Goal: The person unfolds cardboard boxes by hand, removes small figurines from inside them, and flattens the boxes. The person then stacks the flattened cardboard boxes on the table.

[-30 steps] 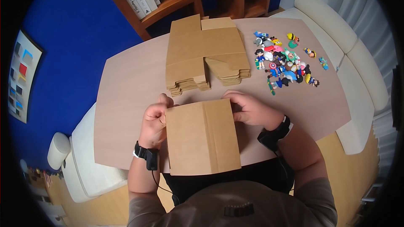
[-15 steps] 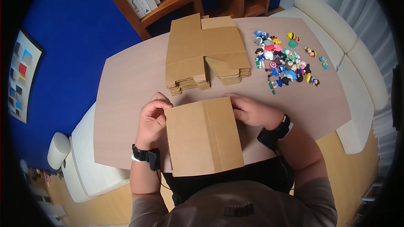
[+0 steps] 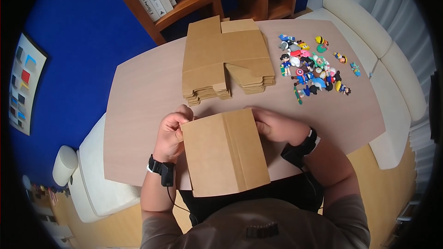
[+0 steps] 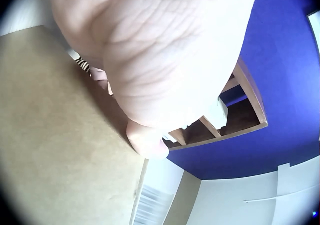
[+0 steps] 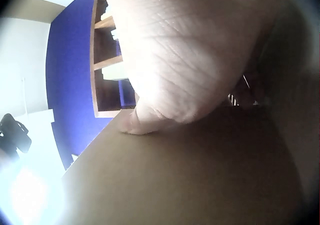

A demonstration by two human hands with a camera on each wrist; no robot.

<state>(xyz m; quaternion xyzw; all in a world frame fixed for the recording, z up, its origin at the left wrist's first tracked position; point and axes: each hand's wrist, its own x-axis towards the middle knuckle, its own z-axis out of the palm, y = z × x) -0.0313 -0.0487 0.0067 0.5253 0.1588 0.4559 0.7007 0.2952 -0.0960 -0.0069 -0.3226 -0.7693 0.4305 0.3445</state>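
A brown cardboard box (image 3: 214, 154) with a crease down its upper face is held up at the near edge of the table, in front of the torso. At its far left corner my left hand (image 3: 170, 134) pinches the edge between thumb and curled fingers. My right hand (image 3: 282, 127) grips the far right side, its fingers partly hidden behind the board. In the left wrist view the thumb (image 4: 147, 141) lies along the cardboard's edge. The right wrist view has the thumb (image 5: 140, 122) against a broad brown panel (image 5: 175, 175).
Beyond the box, a stack of flattened cardboard boxes (image 3: 203, 50) lies on the table (image 3: 138, 97). To its right is a pile of small colourful toy figures (image 3: 318, 71). A wooden shelf (image 3: 194, 0) with books stands behind, and a pale sofa (image 3: 397, 69) on the right.
The box has shifted slightly toward the body and to the right at its near end. My left hand's fingers have moved a little at the corner; the right hand still grips its side.
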